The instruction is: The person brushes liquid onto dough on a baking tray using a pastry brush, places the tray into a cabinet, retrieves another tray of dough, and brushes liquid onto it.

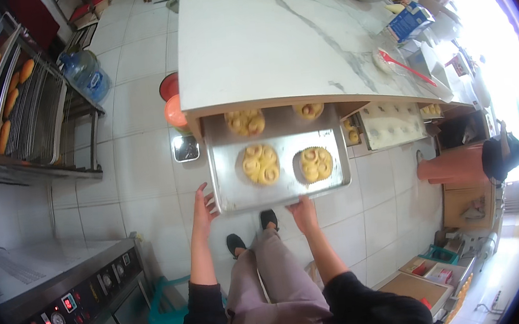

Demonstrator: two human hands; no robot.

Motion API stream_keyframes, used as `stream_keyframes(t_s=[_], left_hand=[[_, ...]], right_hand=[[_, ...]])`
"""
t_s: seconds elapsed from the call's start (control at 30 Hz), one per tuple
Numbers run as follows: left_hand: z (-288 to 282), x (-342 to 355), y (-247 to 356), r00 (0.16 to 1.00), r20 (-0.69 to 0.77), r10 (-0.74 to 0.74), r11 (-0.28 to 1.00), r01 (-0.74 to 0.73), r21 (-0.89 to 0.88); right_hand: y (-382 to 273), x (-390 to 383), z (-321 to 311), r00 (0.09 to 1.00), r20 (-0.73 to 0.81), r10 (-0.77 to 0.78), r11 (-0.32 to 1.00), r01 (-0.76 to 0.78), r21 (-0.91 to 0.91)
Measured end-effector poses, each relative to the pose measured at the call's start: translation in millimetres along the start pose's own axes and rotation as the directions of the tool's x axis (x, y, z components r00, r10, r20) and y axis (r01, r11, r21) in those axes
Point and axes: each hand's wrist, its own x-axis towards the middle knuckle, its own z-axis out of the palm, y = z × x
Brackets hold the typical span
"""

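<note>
A metal baking tray (pixel 231 193) juts out from beneath the marble-topped table, its rear part hidden under the tabletop. On it sit flower-shaped pieces of dough, including a left front one (pixel 261 164) and a right front one (pixel 316 163); two more show partly behind them. My right hand (pixel 305 214) grips the tray's front rim, right of its middle, with some fingers hidden below. At the front left corner is my left hand (pixel 204 209), fingers spread; whether they touch the tray I cannot tell.
The marble-topped table (pixel 248 49) stands ahead. Left are a rack (pixel 46 121) of baked loaves, a water jug (pixel 85 76) and an oven (pixel 66 309). A teal stool (pixel 168 317) stands by my left leg. Another tray (pixel 391 124) protrudes farther right, near a person in an orange garment (pixel 456 163).
</note>
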Motion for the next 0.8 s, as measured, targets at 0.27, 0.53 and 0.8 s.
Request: stream_keyframes(t_s=[0.27,0.53,0.8], left_hand=[[30.6,13.9,-25.1,0.919,-0.064,0.389,0.629,-0.214,0.747],[36.1,-48.3,-63.3,0.888,-0.111,0.446,0.586,-0.196,0.786],[-43.1,-199.0,-144.6,0.879,-0.167,0.446,0.445,-0.056,0.894]], right_hand=[[-53.9,-20.3,-111.8,0.771,-0.573,-0.277,0.96,0.253,-0.124],[-112.6,4.2,-170.9,0.951,-0.128,-0.281,0.508,0.035,-0.861],[-78.4,-181.0,-176.0,0.928,-0.208,-0.307,0.447,-0.052,-0.893]])
